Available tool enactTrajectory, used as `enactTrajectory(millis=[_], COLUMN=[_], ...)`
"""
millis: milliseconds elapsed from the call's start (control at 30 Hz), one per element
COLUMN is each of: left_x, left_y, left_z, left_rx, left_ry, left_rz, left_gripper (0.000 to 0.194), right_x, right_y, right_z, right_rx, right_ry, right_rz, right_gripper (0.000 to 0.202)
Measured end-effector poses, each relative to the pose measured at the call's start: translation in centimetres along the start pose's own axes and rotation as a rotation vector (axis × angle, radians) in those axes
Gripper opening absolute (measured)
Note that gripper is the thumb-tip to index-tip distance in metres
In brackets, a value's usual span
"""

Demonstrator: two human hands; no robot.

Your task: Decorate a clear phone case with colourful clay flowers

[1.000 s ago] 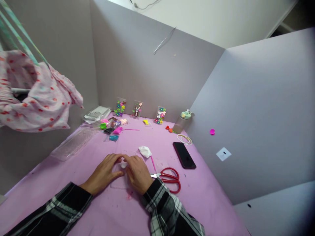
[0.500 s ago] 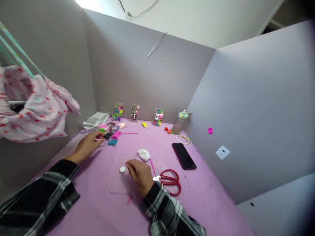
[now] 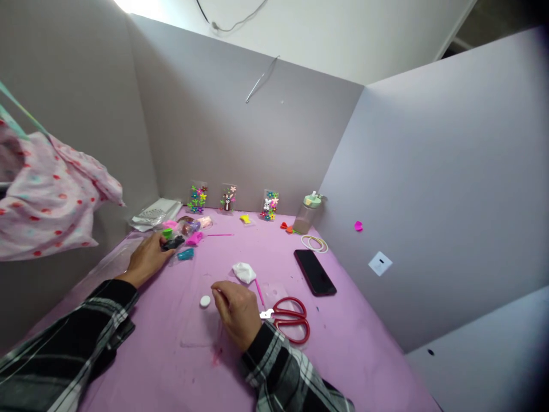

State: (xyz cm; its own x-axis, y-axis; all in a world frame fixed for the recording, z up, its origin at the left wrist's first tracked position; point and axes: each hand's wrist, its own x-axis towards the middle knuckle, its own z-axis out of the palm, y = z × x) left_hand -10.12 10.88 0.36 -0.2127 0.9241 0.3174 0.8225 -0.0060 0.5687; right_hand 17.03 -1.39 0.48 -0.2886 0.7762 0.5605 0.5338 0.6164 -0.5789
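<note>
whereas earlier both hands met at white clay disc (image 3: 205,301), left hand (image 3: 148,258) now at clay packets (image 3: 182,232) left of centre, fingers closing on black piece; right hand (image 3: 235,309) curled loosely beside disc, holding nothing.

Left hand (image 3: 148,258) fingertips hidden among clay packets (image 3: 182,234); grip on black packet unclear. Patterned cloth (image 3: 47,189), left of packets, cut by picture's edge. Decorated cards (image 3: 227,199) behind packets too small to read.
</note>
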Motion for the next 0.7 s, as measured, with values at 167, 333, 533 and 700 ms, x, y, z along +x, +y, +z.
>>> enactTrajectory(millis=[167,333,533,700], left_x=[-3.2,-9.0,-12.8,-12.6], left_y=[2.5,8.0,10.5,10.4], left_z=[-0.6,-0.3,-0.9,-2.6], left_rx=[-0.307,-0.785,-0.672,-0.438], left_ry=[0.061,-0.080,-0.149,0.163], left_rz=[-0.058,0.069,0.311,0.543], left_gripper=[0.039,0.038,0.018,0.016], right_x=[0.3,1.2,1.6,1.1], right_y=[-0.1,-0.2,-0.2,-0.5], right_z=[-0.2,-0.5,-1.4,-1.4], right_rx=[0.159,0.540,0.611,0.431], right_ry=[0.016,0.016,0.029,0.055], right_rz=[0.141,0.321,0.298,0.247], right_gripper=[0.020,0.041,0.017,0.015])
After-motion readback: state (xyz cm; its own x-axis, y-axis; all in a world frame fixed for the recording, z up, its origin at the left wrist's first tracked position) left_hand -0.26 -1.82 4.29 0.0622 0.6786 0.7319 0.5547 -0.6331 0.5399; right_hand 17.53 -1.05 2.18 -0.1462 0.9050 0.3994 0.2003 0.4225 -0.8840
